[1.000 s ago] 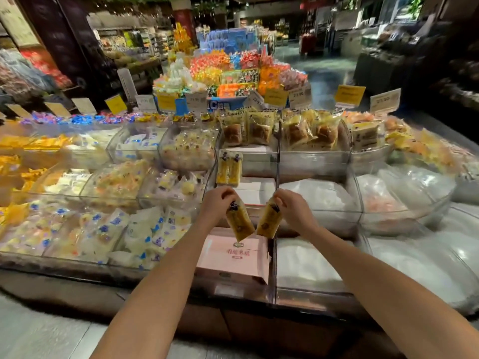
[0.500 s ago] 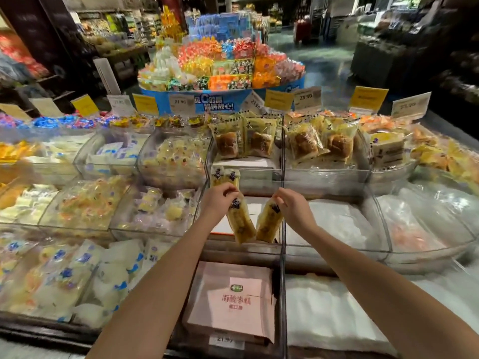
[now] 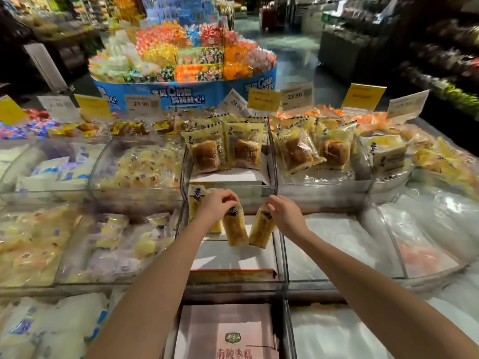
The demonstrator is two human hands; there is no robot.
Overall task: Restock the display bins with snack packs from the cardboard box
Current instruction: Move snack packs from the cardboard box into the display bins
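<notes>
My left hand (image 3: 216,207) pinches the top of a yellow snack pack (image 3: 234,228) that hangs down over the middle clear bin (image 3: 281,251). My right hand (image 3: 285,215) pinches a second yellow snack pack (image 3: 261,233) beside it, the two packs almost touching at their lower ends. Two more packs of the same kind (image 3: 198,203) stand upright at the bin's back left, partly behind my left hand. A white sheet lines the bin floor. The cardboard box is out of sight.
The bin behind holds bread packs (image 3: 225,150). Bins left and right hold wrapped cakes (image 3: 140,172) and white liners (image 3: 344,237). A pink carton (image 3: 228,330) fills the nearest bin. Price tags (image 3: 295,95) stand along the back, with a round candy display (image 3: 181,58) beyond.
I have leaned closer and both hands have carried their packs forward, from above the pink carton to over the middle bin.
</notes>
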